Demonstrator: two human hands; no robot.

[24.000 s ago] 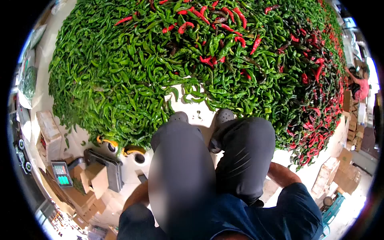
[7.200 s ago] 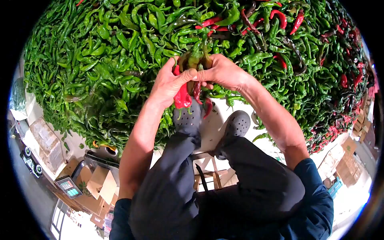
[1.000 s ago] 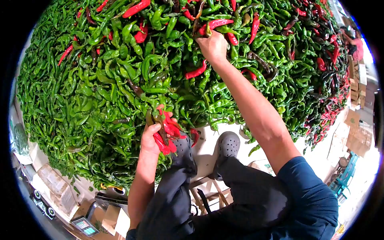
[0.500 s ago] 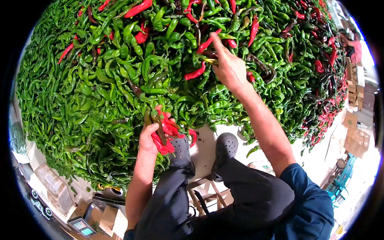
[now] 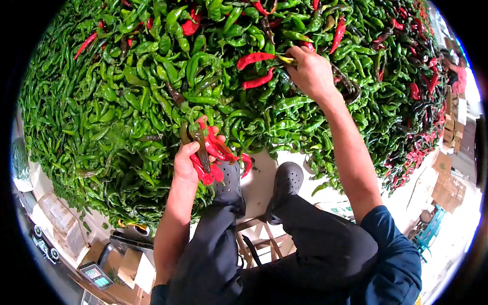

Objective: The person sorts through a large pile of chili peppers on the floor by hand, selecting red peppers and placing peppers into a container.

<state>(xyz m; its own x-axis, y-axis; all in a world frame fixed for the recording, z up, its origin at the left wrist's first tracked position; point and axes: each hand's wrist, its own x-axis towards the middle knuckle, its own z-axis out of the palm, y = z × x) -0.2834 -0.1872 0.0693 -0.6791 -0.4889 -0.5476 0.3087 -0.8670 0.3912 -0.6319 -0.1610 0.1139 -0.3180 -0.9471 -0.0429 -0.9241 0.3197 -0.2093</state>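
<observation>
A: ok so where's the bunch of peppers (image 5: pixel 211 152)? Mostly red, couple of brownish-green ones in there too.
B: Up in the left hand (image 5: pixel 187 161), just over one of the grey clogs (image 5: pixel 288 179). That grip's wrapped round it, thumb across the front.
A: And the right hand (image 5: pixel 312 76)?
B: Fingers pinched on the yellowish stem end of a long red pepper (image 5: pixel 254 60), so that grip's closed too. The pepper points off toward the left hand's side, with another red one (image 5: pixel 258 81) lying just below it.
A: What's all that around them?
B: Huge pile of green peppers (image 5: pixel 117 112), reds dotted through it, way more red and dark on the far right. Pale floor (image 5: pixel 259 188) shows between the clogs. Digital scale (image 5: pixel 96 275) and open cardboard box (image 5: pixel 133 267) bottom left, plus a person in a pinkish-red top (image 5: pixel 458 79) at the right edge.
</observation>
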